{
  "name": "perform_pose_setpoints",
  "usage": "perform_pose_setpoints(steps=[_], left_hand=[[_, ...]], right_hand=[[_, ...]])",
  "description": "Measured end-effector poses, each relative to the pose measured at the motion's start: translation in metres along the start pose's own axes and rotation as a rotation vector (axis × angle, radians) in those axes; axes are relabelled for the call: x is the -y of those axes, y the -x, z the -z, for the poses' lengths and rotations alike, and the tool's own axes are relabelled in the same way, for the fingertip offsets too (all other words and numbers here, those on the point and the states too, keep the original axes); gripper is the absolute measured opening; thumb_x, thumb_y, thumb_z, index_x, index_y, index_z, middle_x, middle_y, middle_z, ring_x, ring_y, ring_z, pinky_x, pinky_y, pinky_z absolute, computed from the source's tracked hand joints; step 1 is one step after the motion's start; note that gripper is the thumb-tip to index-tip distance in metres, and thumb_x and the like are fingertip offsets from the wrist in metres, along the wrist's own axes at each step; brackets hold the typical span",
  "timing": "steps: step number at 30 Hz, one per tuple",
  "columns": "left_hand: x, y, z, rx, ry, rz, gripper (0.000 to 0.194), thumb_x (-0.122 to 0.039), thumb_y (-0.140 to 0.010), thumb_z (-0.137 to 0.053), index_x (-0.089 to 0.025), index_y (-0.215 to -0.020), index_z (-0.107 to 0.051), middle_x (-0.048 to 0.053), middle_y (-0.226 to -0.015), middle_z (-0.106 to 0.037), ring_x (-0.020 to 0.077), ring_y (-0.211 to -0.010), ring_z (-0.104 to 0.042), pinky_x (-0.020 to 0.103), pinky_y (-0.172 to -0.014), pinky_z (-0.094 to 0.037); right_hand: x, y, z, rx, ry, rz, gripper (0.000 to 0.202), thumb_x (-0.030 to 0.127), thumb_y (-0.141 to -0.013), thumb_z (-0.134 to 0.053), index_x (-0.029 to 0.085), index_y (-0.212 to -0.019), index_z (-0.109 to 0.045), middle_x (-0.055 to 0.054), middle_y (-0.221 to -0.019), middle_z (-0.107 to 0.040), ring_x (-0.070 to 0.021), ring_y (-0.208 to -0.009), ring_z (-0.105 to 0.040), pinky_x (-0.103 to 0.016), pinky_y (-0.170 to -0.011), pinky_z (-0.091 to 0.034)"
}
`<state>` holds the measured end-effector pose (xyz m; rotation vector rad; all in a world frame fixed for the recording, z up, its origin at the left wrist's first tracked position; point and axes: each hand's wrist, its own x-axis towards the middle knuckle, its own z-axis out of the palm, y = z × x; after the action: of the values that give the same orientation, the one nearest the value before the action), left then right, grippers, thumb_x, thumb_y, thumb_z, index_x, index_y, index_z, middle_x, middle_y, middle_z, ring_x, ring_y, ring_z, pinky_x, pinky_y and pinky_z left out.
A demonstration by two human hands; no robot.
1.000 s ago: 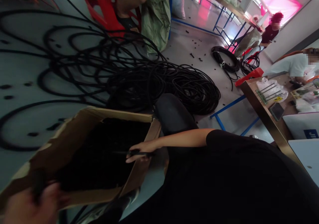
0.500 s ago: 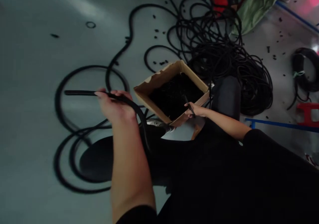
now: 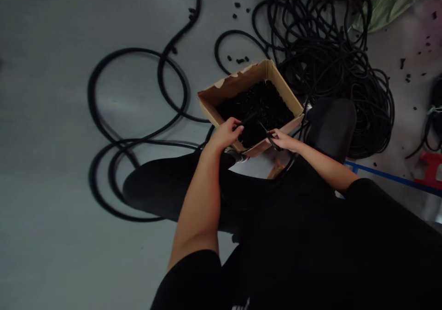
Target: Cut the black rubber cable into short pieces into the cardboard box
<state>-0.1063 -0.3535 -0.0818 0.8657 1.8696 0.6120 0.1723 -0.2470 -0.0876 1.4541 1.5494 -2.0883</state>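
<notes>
My left hand [image 3: 225, 134] is closed around a black rubber hose [image 3: 249, 118], and the hose's end points over the box toward the right. Black-handled scissors [image 3: 275, 144] are in my right hand [image 3: 285, 141]; their blades reach up and left toward the hose end, and whether they touch it is too dark to tell. Both hands are over the near side of an open cardboard box [image 3: 238, 81]. Inside lie many short black cut pieces [image 3: 271, 103]. Part of the hose runs hidden behind my left hand and forearm.
Hose loops [image 3: 90, 94] lie on the grey floor at the left. A large tangled heap of black hose [image 3: 321, 66] sits beyond the box, near a green cloth [image 3: 393, 2]. Small black pieces [image 3: 241, 60] are scattered about. A red stool [image 3: 430, 169] stands at the right.
My left hand has moved from the left to the box, bringing the hose end near the scissors. The right hand stays at the box's near edge. The view has shifted.
</notes>
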Motion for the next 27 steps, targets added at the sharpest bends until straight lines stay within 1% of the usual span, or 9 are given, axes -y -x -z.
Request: perform_pose_setpoints(steps=[3, 5, 7, 11, 15, 19, 21, 24, 27], left_hand=[[-0.002, -0.01, -0.006, 0.041, 0.007, 0.053, 0.031, -0.044, -0.101, -0.081, -0.027, -0.12, -0.065, 0.0, -0.096, -0.074, 0.0221, -0.078, -0.068, 0.036, -0.081, -0.056], [-0.005, -0.013, -0.01, 0.083, 0.029, 0.05, 0.026, -0.04, -0.103, -0.077, -0.026, -0.121, -0.064, -0.001, -0.095, -0.073, 0.0204, -0.073, -0.066, 0.036, -0.079, -0.055], [-0.006, -0.016, -0.013, 0.128, 0.057, 0.028, 0.022, -0.038, -0.105, -0.075, -0.026, -0.119, -0.063, -0.001, -0.093, -0.072, 0.0192, -0.069, -0.064, 0.035, -0.076, -0.053], [-0.009, -0.021, -0.017, 0.208, 0.093, 0.0, 0.02, -0.036, -0.104, -0.076, -0.027, -0.113, -0.062, -0.002, -0.087, -0.071, 0.0177, -0.065, -0.06, 0.033, -0.071, -0.048], [-0.011, -0.023, -0.019, 0.247, 0.102, -0.031, 0.022, -0.035, -0.099, -0.081, -0.027, -0.109, -0.063, -0.002, -0.084, -0.069, 0.0174, -0.064, -0.059, 0.033, -0.07, -0.048], [-0.012, -0.023, -0.019, 0.279, 0.105, -0.034, 0.024, -0.035, -0.096, -0.086, -0.026, -0.107, -0.066, -0.001, -0.084, -0.069, 0.0179, -0.068, -0.061, 0.032, -0.071, -0.048], [-0.012, -0.024, -0.018, 0.267, 0.093, -0.06, 0.024, -0.035, -0.095, -0.087, -0.026, -0.106, -0.068, 0.0, -0.087, -0.071, 0.019, -0.074, -0.064, 0.033, -0.075, -0.051], [-0.008, -0.026, -0.018, 0.265, 0.07, -0.111, 0.023, -0.038, -0.092, -0.086, -0.025, -0.104, -0.07, 0.001, -0.09, -0.074, 0.0215, -0.082, -0.067, 0.035, -0.08, -0.054], [-0.003, -0.028, -0.016, 0.273, 0.025, -0.147, 0.023, -0.04, -0.091, -0.085, -0.026, -0.104, -0.073, 0.002, -0.093, -0.077, 0.024, -0.09, -0.069, 0.036, -0.085, -0.055]], right_hand=[[0.006, 0.005, -0.002, 0.013, -0.085, -0.06, 0.034, 0.026, -0.125, -0.089, 0.022, -0.146, -0.063, 0.006, -0.094, -0.072, -0.0129, -0.076, -0.075, -0.019, -0.067, -0.064], [0.011, 0.008, -0.002, 0.016, -0.125, -0.069, 0.028, 0.025, -0.128, -0.085, 0.022, -0.145, -0.063, 0.004, -0.096, -0.074, -0.0131, -0.078, -0.077, -0.019, -0.07, -0.067], [0.016, 0.009, -0.002, 0.011, -0.15, -0.067, 0.025, 0.025, -0.129, -0.083, 0.022, -0.144, -0.063, 0.004, -0.097, -0.076, -0.0123, -0.079, -0.077, -0.018, -0.071, -0.066], [0.022, 0.01, -0.002, -0.015, -0.198, -0.08, 0.036, 0.029, -0.125, -0.091, 0.023, -0.147, -0.064, 0.004, -0.098, -0.076, -0.0133, -0.081, -0.078, -0.019, -0.072, -0.066], [0.026, 0.01, 0.0, -0.04, -0.217, -0.097, 0.043, 0.031, -0.121, -0.095, 0.023, -0.151, -0.064, 0.004, -0.1, -0.075, -0.0142, -0.087, -0.08, -0.019, -0.074, -0.067], [0.028, 0.011, 0.002, -0.035, -0.218, -0.084, 0.043, 0.032, -0.121, -0.095, 0.023, -0.15, -0.066, 0.003, -0.102, -0.076, -0.015, -0.091, -0.081, -0.019, -0.076, -0.068], [0.027, 0.01, 0.003, -0.033, -0.221, -0.081, 0.037, 0.033, -0.124, -0.091, 0.023, -0.149, -0.065, 0.003, -0.103, -0.076, -0.0144, -0.089, -0.081, -0.019, -0.076, -0.068], [0.023, 0.008, 0.002, -0.029, -0.224, -0.086, 0.032, 0.037, -0.13, -0.084, 0.023, -0.148, -0.063, 0.004, -0.099, -0.075, -0.0127, -0.082, -0.079, -0.019, -0.073, -0.067], [0.02, 0.004, 0.001, -0.018, -0.217, -0.097, 0.038, 0.045, -0.129, -0.087, 0.023, -0.148, -0.063, 0.005, -0.095, -0.073, -0.0122, -0.078, -0.077, -0.018, -0.071, -0.066]])
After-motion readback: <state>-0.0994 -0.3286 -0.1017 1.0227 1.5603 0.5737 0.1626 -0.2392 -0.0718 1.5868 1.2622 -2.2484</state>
